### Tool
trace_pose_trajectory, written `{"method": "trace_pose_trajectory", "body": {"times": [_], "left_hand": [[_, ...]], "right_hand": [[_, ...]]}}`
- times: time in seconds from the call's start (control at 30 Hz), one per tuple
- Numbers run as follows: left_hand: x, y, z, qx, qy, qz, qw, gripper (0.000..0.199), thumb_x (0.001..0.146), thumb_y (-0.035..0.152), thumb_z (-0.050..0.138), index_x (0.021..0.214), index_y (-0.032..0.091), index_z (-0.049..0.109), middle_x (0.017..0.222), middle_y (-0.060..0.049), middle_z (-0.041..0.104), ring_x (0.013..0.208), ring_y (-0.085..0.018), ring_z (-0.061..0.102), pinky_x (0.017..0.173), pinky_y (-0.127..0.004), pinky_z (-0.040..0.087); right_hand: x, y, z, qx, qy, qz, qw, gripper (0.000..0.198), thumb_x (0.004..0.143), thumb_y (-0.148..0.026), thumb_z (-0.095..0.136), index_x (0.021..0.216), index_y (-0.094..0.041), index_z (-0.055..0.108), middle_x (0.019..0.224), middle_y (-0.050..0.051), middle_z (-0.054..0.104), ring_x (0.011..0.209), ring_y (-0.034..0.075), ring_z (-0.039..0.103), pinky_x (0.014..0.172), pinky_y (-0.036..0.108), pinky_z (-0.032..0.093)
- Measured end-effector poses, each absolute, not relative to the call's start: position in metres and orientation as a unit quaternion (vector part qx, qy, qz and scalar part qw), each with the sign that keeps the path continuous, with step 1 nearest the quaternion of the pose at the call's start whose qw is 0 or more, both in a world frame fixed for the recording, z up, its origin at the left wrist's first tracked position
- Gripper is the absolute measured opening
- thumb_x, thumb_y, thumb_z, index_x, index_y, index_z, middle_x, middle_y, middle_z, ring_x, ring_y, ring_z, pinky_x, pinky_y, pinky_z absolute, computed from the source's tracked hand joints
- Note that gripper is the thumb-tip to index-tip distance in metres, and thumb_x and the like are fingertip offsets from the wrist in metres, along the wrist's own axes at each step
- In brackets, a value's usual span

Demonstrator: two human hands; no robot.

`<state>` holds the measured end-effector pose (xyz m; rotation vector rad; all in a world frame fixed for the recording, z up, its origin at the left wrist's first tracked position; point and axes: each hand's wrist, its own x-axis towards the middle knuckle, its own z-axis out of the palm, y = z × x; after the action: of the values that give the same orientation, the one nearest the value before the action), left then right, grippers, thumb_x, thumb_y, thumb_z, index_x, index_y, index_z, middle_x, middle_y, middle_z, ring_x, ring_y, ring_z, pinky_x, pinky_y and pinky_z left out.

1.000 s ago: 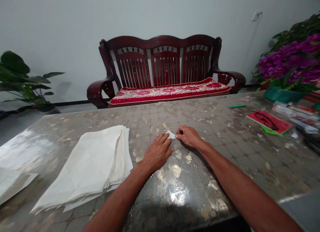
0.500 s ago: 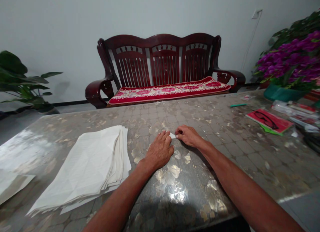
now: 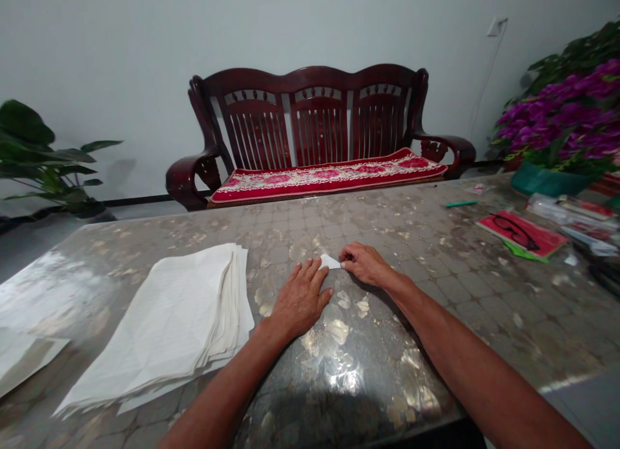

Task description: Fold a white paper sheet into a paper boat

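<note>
A small white folded piece of paper [image 3: 330,261] lies on the patterned table between my hands, with a pointed end toward the right. My left hand [image 3: 301,295] rests flat, palm down, its fingers stretched out and its fingertips at the paper's left end; whatever part is under them is hidden. My right hand [image 3: 364,263] pinches the paper's right tip between thumb and curled fingers. Left of my left forearm is a thick stack of white paper sheets [image 3: 159,326].
Another paper sheet [image 3: 29,358] lies at the far left. To the right are a green pen [image 3: 462,203], black-framed glasses [image 3: 516,232] on a red booklet [image 3: 545,237], and a green pot [image 3: 547,179] of purple flowers. Behind the table [image 3: 387,210] stands a wooden bench [image 3: 320,113].
My left hand has slid left and slightly toward me, uncovering more of the folded paper. My right hand keeps its pinch in the same place.
</note>
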<state>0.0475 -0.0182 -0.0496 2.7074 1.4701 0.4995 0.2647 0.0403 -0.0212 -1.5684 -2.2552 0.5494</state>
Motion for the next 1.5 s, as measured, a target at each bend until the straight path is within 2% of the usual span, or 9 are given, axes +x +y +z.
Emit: {"method": "trace_pose_trajectory", "body": {"times": [0.3, 0.47, 0.83, 0.93, 1.07, 1.33, 1.5], "left_hand": [[0.036, -0.028, -0.045, 0.865, 0.489, 0.114, 0.003, 0.057, 0.101, 0.047, 0.043, 0.148, 0.013, 0.046, 0.155, -0.017, 0.045, 0.145, -0.033, 0.04, 0.12, -0.055, 0.031], [0.031, -0.03, -0.046, 0.864, 0.488, 0.125, -0.003, 0.055, 0.101, 0.045, 0.044, 0.147, 0.016, 0.047, 0.154, -0.014, 0.048, 0.145, -0.032, 0.041, 0.121, -0.054, 0.029], [0.035, -0.03, -0.042, 0.845, 0.517, 0.135, 0.017, 0.05, 0.1, 0.039, 0.048, 0.144, 0.014, 0.048, 0.147, -0.016, 0.055, 0.141, -0.032, 0.047, 0.119, -0.052, 0.032], [0.037, -0.028, -0.04, 0.841, 0.522, 0.142, 0.021, 0.048, 0.099, 0.034, 0.049, 0.143, 0.013, 0.048, 0.143, -0.015, 0.06, 0.138, -0.031, 0.05, 0.119, -0.05, 0.034], [0.039, -0.026, -0.042, 0.838, 0.52, 0.164, 0.019, 0.044, 0.098, 0.03, 0.051, 0.139, 0.015, 0.051, 0.138, -0.014, 0.063, 0.135, -0.03, 0.053, 0.117, -0.051, 0.037], [0.036, -0.025, -0.048, 0.825, 0.519, 0.222, 0.034, 0.038, 0.095, 0.026, 0.055, 0.132, 0.018, 0.057, 0.13, -0.014, 0.066, 0.13, -0.031, 0.056, 0.113, -0.054, 0.041], [0.033, -0.019, -0.049, 0.786, 0.543, 0.282, 0.092, 0.045, 0.092, 0.026, 0.057, 0.136, 0.018, 0.055, 0.125, -0.013, 0.068, 0.118, -0.029, 0.063, 0.104, -0.05, 0.05]], "right_hand": [[0.269, 0.041, -0.027, -0.531, -0.81, 0.185, 0.168, 0.019, 0.086, -0.019, 0.06, 0.1, -0.022, 0.073, 0.097, 0.004, 0.068, 0.086, 0.017, 0.063, 0.079, 0.026, 0.043], [0.269, 0.04, -0.025, -0.538, -0.805, 0.188, 0.168, 0.019, 0.086, -0.019, 0.061, 0.1, -0.022, 0.073, 0.097, 0.004, 0.068, 0.086, 0.018, 0.063, 0.078, 0.026, 0.043], [0.27, 0.044, -0.026, -0.536, -0.79, 0.233, 0.186, 0.022, 0.082, -0.018, 0.062, 0.1, -0.021, 0.074, 0.098, 0.004, 0.069, 0.084, 0.016, 0.063, 0.078, 0.025, 0.045], [0.269, 0.043, -0.025, -0.53, -0.79, 0.238, 0.194, 0.019, 0.086, -0.026, 0.062, 0.1, -0.021, 0.074, 0.096, 0.003, 0.069, 0.083, 0.016, 0.063, 0.076, 0.025, 0.044], [0.263, 0.038, -0.025, -0.554, -0.785, 0.195, 0.196, 0.025, 0.092, -0.042, 0.059, 0.099, -0.023, 0.074, 0.096, 0.003, 0.069, 0.083, 0.017, 0.062, 0.073, 0.026, 0.042], [0.263, 0.038, -0.031, -0.56, -0.784, 0.183, 0.195, 0.018, 0.086, -0.024, 0.062, 0.1, -0.023, 0.074, 0.097, 0.003, 0.07, 0.084, 0.016, 0.063, 0.074, 0.025, 0.042], [0.264, 0.038, -0.029, -0.555, -0.783, 0.202, 0.197, 0.018, 0.083, -0.027, 0.066, 0.099, -0.024, 0.074, 0.096, 0.002, 0.07, 0.083, 0.017, 0.063, 0.073, 0.026, 0.043]]}}
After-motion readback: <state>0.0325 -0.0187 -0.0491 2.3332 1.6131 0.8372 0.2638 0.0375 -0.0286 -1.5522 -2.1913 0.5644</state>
